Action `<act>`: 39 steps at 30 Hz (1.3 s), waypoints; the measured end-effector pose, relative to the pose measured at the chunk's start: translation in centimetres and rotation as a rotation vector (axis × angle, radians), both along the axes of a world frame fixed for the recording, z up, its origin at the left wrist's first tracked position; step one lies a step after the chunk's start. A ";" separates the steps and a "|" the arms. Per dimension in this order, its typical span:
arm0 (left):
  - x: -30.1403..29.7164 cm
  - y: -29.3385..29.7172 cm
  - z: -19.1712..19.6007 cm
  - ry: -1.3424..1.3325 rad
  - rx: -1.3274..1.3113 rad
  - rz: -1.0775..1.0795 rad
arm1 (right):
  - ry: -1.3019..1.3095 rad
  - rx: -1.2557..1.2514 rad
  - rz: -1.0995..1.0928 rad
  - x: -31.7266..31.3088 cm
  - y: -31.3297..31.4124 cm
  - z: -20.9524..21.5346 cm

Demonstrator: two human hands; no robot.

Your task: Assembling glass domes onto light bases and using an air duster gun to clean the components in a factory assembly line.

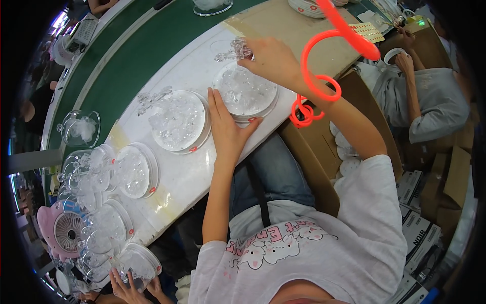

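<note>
In front of me is a white round base (271, 105) with a clear, crinkled plastic piece (240, 88) on top. My left hand (228, 133) rests against its near left edge, fingers stretched and thumb apart along the rim. Across its far side reaches my right hand (268, 60), somewhat blurred, with fingers closed around a cluster of clear plastic pieces (235, 49). To the left of my left hand sits a similar white round base (202, 139) topped with clear plastic, and loose clear pieces (154, 99) lie beside it.
More topped white bases (134, 172) and clear domes stand at left, near a pink fan (71, 230). Another person's hands (126, 288) work at lower left. A green conveyor belt (147, 53) runs beyond the white table. A red coiled cord (306, 55) hangs by my right arm, above a cardboard box (309, 157).
</note>
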State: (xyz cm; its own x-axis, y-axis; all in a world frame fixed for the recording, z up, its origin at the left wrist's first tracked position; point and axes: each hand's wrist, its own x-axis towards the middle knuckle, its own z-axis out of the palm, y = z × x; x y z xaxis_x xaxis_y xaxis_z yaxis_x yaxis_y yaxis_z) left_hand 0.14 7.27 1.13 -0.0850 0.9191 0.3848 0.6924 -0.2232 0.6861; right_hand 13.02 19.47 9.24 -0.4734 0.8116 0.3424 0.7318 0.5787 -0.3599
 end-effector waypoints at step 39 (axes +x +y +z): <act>-8.0 -9.2 0.7 -0.045 -0.018 0.385 | -0.010 -0.277 0.516 -10.3 9.2 -8.2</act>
